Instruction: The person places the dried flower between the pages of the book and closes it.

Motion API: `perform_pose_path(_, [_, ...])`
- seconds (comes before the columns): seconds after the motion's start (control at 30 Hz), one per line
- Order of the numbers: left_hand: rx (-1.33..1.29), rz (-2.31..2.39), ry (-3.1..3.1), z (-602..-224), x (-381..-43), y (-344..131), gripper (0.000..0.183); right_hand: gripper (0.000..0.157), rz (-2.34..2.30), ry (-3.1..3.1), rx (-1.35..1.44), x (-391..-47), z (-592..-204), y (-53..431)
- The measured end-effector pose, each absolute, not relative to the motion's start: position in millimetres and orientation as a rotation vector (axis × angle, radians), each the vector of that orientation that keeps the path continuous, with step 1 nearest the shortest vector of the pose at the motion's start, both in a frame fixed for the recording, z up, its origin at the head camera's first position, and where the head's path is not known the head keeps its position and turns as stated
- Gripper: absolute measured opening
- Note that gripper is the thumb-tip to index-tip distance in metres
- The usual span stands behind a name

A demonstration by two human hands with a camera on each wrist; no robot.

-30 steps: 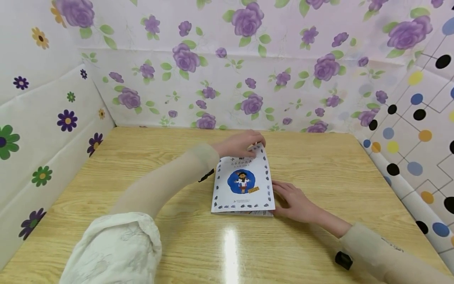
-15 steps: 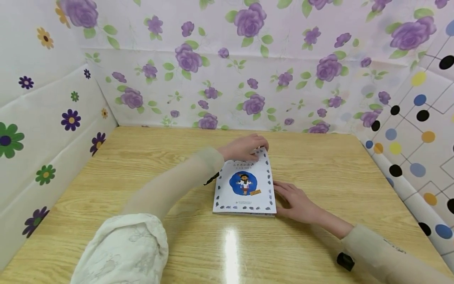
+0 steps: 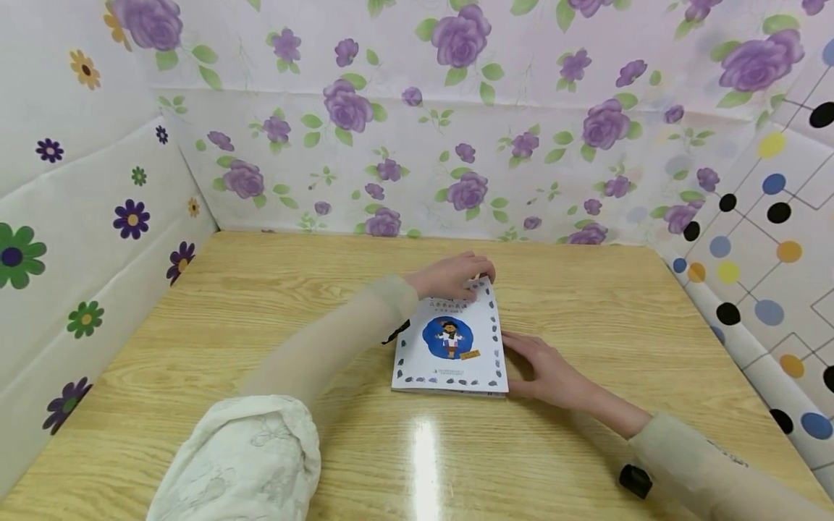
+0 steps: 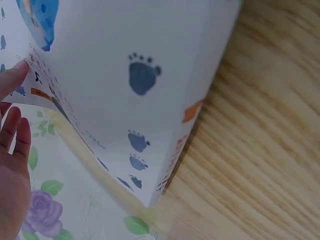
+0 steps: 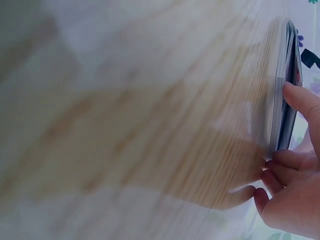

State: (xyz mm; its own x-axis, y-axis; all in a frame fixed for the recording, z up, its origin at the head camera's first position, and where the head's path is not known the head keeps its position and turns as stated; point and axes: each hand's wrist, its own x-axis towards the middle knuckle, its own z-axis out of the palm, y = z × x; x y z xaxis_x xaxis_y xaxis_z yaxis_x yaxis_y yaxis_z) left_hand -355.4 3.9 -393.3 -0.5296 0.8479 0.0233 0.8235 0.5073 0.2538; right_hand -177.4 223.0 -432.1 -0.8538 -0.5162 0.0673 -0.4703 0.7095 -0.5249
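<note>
A thin white picture book (image 3: 449, 370), its cover bordered with small footprints and printed with a figure on a blue circle, lies on the wooden table. My left hand (image 3: 452, 277) reaches over its far end and pinches the far right part of the cover. In the left wrist view, the thumb (image 4: 16, 77) is on the cover, fingers behind it; the cover bows upward. My right hand (image 3: 547, 373) rests at the book's right edge, thumb by the near corner. The right wrist view shows that thumb (image 5: 300, 97) against the page edges, fingers bent loosely along the edge.
The wooden table (image 3: 293, 260) reaches back to a cloth with purple roses (image 3: 459, 40). Cloths with flowers (image 3: 130, 217) and coloured dots (image 3: 769, 311) stand at left and right. Black straps (image 3: 635, 480) show at the wrists.
My left hand has come down and slightly nearer with the cover, which now lies flatter on the pages. The gap at the near edge has narrowed. My right hand stays at the edge.
</note>
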Motion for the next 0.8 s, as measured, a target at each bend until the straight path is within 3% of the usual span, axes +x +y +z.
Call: perform_pose_path(0.8, [1.379,0.301,2.527,-389.3,-352.0,10.8,0.046,0.077,-0.974,2.699,-0.756,-172.5,-432.7,227.1])
